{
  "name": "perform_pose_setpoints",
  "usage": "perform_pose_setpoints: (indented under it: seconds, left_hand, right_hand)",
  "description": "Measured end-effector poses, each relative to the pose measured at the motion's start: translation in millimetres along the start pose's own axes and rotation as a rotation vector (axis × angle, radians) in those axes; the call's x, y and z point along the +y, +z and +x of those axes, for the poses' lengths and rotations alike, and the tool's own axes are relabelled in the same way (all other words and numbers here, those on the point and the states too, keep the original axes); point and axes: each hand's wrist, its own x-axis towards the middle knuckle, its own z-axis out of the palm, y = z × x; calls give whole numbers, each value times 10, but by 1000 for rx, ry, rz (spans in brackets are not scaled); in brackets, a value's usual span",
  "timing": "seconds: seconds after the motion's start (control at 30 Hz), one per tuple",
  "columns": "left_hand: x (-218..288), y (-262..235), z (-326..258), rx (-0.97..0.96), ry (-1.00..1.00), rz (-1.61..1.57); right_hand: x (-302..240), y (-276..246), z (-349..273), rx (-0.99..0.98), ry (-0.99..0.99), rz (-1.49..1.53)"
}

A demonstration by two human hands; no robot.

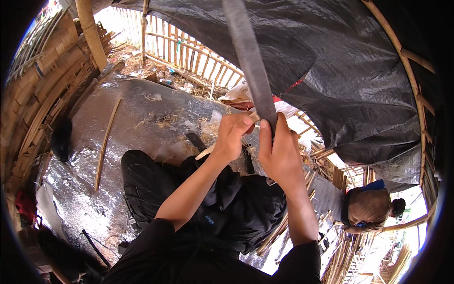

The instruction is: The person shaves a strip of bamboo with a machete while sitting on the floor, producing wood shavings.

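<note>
My right hand is closed around the lower end of a long, broad machete, whose grey blade points up and away; its handle is hidden in the hand. Close beside it, my left hand pinches a thin, pale bamboo strip. The strip's tip touches or nearly touches the blade just above my right thumb. A pale length shows below the left wrist, perhaps the same strip. Both hands are raised over my lap, above my black-clothed legs. A dark, flat tool lies beyond my knees, partly covered.
A shiny grey plastic sheet covers the floor, with shavings and a long bamboo stick on it. Woven bamboo stands at left. Black tarpaulin hangs at right, above bamboo strips and a brown bundle.
</note>
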Motion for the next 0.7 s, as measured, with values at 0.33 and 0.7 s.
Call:
perform_pose_setpoints:
  seconds: [0.33,0.7]
  left_hand:
    - [-34,140,15,65,49,200]
    - [34,291,58,135,173,267]
  right_hand:
    - [30,-26,23,-42,89,-86]
    - [280,-222,22,-42,33,-22]
